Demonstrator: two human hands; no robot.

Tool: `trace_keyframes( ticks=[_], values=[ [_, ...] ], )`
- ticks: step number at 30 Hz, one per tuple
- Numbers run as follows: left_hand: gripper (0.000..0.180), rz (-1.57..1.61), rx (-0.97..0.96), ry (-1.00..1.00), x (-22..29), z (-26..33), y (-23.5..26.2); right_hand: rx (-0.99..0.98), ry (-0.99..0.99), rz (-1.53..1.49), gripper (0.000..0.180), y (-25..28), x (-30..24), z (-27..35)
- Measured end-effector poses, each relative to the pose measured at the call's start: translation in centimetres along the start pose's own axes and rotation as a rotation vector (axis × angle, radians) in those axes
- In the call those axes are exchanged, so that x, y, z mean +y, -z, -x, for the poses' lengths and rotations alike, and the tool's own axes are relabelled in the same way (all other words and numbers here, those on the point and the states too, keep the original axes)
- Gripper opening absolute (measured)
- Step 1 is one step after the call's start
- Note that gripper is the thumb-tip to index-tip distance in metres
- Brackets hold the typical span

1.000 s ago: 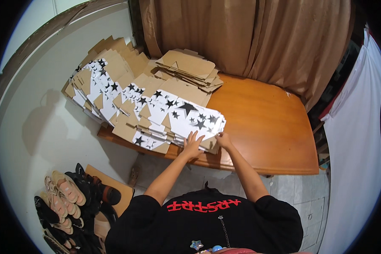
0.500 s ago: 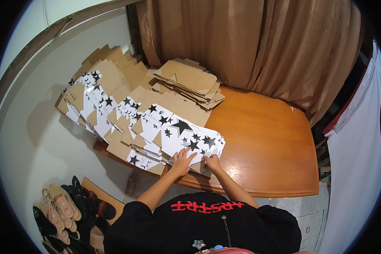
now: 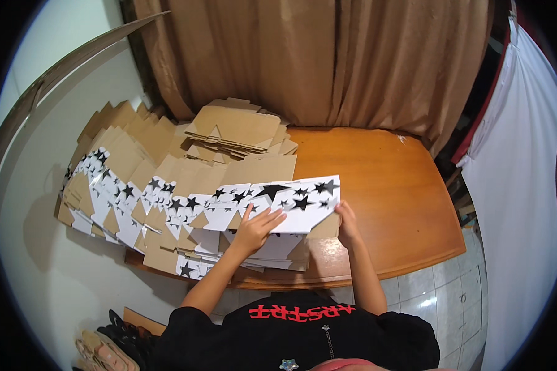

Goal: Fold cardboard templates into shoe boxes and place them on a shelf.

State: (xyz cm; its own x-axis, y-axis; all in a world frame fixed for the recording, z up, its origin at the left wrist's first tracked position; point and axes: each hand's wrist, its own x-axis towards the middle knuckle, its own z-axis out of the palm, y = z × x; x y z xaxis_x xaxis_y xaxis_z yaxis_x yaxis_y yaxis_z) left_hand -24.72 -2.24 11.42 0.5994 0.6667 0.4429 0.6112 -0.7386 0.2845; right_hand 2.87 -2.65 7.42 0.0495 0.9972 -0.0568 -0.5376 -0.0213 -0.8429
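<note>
A flat cardboard box blank [image 3: 294,221], white with black stars on its upper face, lies across the front of a layered stack. Its right end is tilted up a little off the table. With fingers stretched out, my left hand [image 3: 257,230] rests flat on the blank's left part. My right hand [image 3: 348,221] pinches the blank's right edge, the thumb side partly hidden. Beneath it show more star-printed blanks [image 3: 278,247] with brown cardboard parts.
Fanned brown and star-printed cardboard [image 3: 114,167] covers the table's left side. A pile of folded brown cardboard [image 3: 235,127] stands at the back. The wooden table [image 3: 390,191] extends right. Brown curtains [image 3: 303,62] hang behind, a white cloth [image 3: 513,185] at right, shoes [image 3: 108,352] lower left.
My right hand has moved right and up, and the star-printed blank's right end has come with it, away from the stack. My left hand has flattened onto the blank. The view has shifted.
</note>
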Motion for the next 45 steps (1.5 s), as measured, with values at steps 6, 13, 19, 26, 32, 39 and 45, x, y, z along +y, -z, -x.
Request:
trace_keyframes(
  ticks=[6, 13, 19, 26, 32, 39, 45],
  values=[
    [0.034, 0.537, 0.414, 0.154, 5.5, -8.3, 1.0, -0.122, 0.305, 0.341, 0.059, -3.9, -4.4, 3.3],
    [0.031, 1.193, 0.943, 0.300, 10.6, -13.7, -3.2, -0.062, 0.490, 1.087, 0.092, 0.2, -4.9, 5.1],
    [0.034, 1.708, 0.951, 0.566, 14.9, -16.1, -12.3, 0.091, 0.437, 1.429, 0.081, 7.7, -8.6, 7.0],
    [0.042, 1.633, 0.669, 0.826, 17.8, -16.8, -18.7, 0.119, 0.502, 1.475, 0.027, 18.6, -5.9, 6.0],
    [0.069, 1.189, 0.810, 0.971, 13.3, -12.8, -21.8, 0.113, 0.388, 1.592, 0.020, 19.3, -9.2, 5.3],
    [0.091, -0.056, 0.644, 0.983, 13.2, -11.0, -15.3, -0.016, 0.496, 1.762, 0.019, 19.5, -16.4, 2.0],
    [0.022, 0.021, 0.139, 0.833, 12.3, -11.7, -12.8, 0.009, 0.553, 1.941, 0.009, 18.3, -21.3, -0.9]
  ],
)
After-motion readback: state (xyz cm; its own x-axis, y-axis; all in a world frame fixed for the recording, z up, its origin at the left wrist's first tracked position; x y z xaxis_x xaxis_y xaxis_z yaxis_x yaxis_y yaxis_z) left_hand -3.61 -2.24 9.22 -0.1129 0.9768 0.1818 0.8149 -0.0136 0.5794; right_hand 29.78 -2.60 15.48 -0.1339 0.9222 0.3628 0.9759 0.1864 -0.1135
